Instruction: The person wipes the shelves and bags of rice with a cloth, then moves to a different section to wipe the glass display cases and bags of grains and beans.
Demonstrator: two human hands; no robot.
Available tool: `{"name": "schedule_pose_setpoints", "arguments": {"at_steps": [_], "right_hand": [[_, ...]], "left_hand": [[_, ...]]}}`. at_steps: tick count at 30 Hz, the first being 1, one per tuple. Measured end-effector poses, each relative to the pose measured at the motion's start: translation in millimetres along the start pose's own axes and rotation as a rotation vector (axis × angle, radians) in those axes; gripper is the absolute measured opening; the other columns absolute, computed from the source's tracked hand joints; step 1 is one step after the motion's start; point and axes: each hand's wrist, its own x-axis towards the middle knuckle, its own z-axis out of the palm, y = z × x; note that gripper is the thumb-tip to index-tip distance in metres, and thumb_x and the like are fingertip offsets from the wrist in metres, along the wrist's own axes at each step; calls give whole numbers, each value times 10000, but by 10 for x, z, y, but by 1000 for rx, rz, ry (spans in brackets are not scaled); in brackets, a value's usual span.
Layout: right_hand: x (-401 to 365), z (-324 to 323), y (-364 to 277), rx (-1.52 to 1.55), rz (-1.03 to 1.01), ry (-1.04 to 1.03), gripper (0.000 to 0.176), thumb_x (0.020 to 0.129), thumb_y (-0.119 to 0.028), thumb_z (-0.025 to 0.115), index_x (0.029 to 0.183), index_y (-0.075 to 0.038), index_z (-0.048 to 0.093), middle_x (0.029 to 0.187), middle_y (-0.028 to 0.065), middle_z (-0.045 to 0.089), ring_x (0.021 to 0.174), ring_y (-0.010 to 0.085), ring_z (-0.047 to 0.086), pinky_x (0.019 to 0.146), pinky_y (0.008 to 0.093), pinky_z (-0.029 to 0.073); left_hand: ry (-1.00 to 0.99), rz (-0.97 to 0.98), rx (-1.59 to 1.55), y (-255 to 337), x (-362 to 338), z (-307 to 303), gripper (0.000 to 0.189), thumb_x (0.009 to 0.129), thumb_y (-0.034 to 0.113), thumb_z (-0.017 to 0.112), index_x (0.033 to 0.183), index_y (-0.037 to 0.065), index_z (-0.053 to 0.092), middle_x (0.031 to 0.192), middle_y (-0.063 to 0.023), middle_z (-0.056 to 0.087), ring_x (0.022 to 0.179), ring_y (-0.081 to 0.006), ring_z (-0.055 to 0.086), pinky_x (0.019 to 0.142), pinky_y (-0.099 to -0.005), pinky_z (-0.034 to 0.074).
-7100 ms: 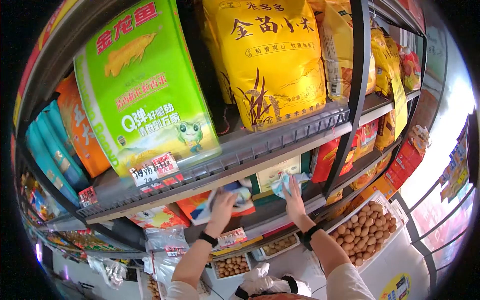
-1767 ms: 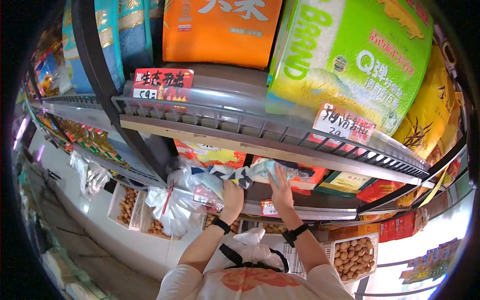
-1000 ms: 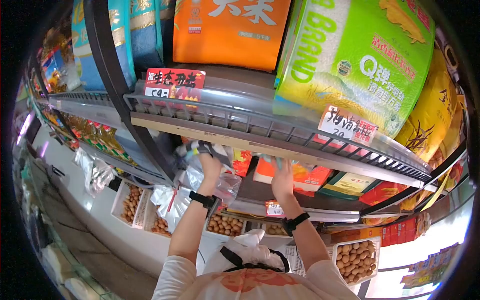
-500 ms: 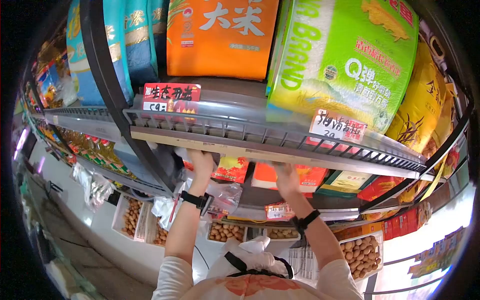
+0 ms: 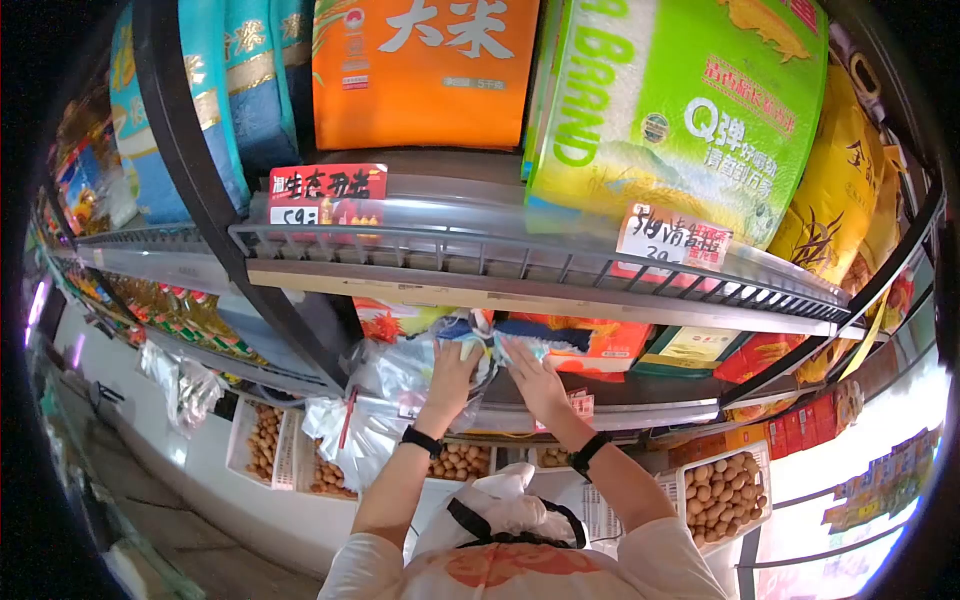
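Observation:
Just under the upper shelf, my left hand (image 5: 453, 380) and my right hand (image 5: 534, 382) are side by side on a blue, shiny plastic-wrapped package (image 5: 550, 336). Fingers of both hands curl over its near part, and what is inside cannot be made out. Crumpled clear plastic (image 5: 385, 375) lies against the left side of my left hand. Behind the package, red-orange bags (image 5: 612, 345) are on the lower shelf, partly covered by it. A dark band circles each wrist.
The upper shelf's wire front rail (image 5: 540, 262) runs above my hands. On it stand an orange rice bag (image 5: 420, 100) and a green rice bag (image 5: 690, 110). A black post (image 5: 195, 140) rises at left. White crates of walnut-like brown items (image 5: 722, 500) sit below.
Both hands have come down and closer together, out from under the upper shelf. The blue package now shows between them at the lower shelf's front. The view has shifted slightly.

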Motion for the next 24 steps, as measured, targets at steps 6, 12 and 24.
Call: {"name": "schedule_pose_setpoints", "arguments": {"at_steps": [6, 12, 24], "right_hand": [[-266, 44, 19, 283, 81, 37, 376, 820, -146, 514, 1188, -86, 558, 1516, 42, 185, 1389, 225, 195, 1040, 431, 349], [-771, 214, 325, 304, 404, 91, 529, 754, -2, 542, 1275, -84, 498, 1524, 100, 103, 1390, 286, 177, 1076, 423, 313], [-829, 200, 785, 746, 800, 521, 782, 702, 185, 408, 1422, -104, 314, 1517, 219, 16, 1378, 438, 83, 1032, 392, 322]], "left_hand": [[39, -192, 18, -42, -264, 195, 511, 771, -10, 521, 1271, 16, 420, 1174, -303, 402, 1146, -471, 390, 1024, -524, 288], [196, -543, -278, -434, -199, 601, 662, 711, -67, 502, 1300, -156, 212, 1273, -440, 255, 1159, -566, 320, 1045, -489, 267], [808, -663, -767, -546, 379, 267, 549, 827, -97, 390, 1343, -118, 205, 1361, -244, 315, 1244, -294, 338, 1087, -345, 181]]}}
